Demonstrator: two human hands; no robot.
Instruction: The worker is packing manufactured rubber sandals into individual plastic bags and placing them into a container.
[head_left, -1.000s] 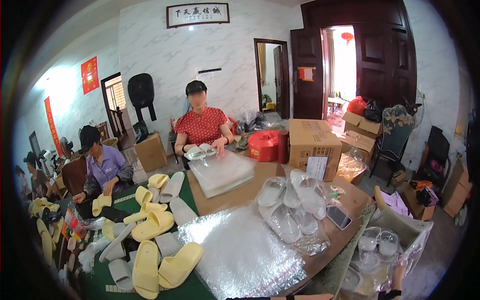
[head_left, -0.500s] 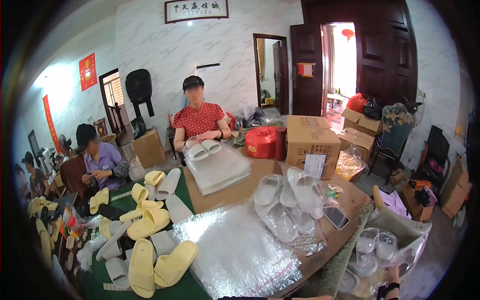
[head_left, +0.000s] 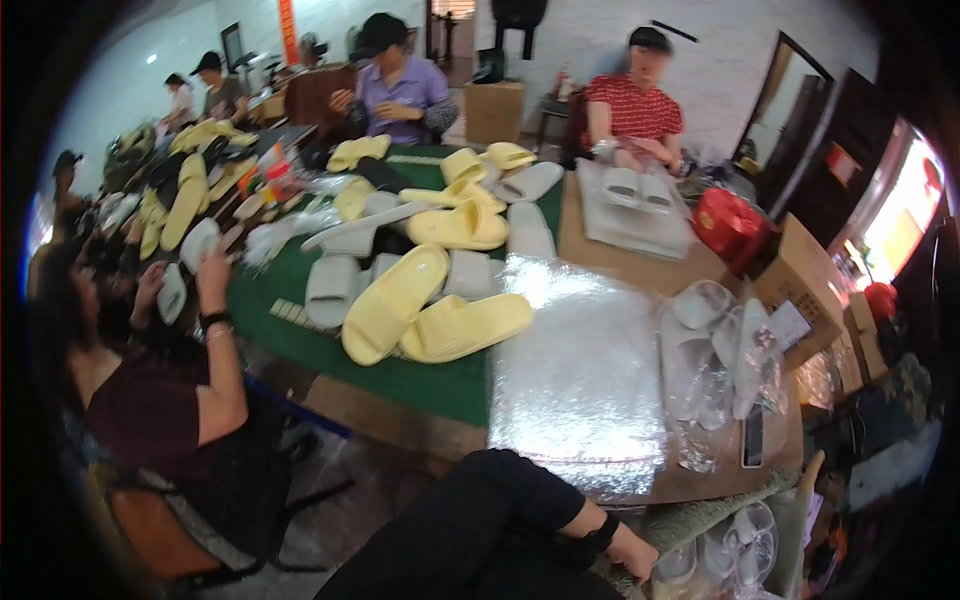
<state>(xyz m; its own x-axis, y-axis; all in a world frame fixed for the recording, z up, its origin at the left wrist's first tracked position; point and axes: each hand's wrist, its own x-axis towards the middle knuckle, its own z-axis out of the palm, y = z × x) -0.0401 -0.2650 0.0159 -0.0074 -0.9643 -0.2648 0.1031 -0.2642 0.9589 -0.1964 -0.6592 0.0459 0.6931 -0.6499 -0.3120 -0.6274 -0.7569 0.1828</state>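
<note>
Red bundle (head_left: pixel 728 225) near far edge of brown tabletop (head_left: pixel 588 250), open-sided view of brown carton (head_left: pixel 800 275) just beside it, dark smartphone (head_left: pixel 752 442) lying at right, red vertical banner (head_left: pixel 289 30) at upper left, orange-backed chair (head_left: pixel 155 530) at lower left.

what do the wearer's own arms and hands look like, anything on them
One arm shows, apparently the left: a plain black sleeve stops short of the wrist, which wears a dark band, maybe a watch. The left hand has no glove. No clear markings show. The right hand is out of view.
</note>
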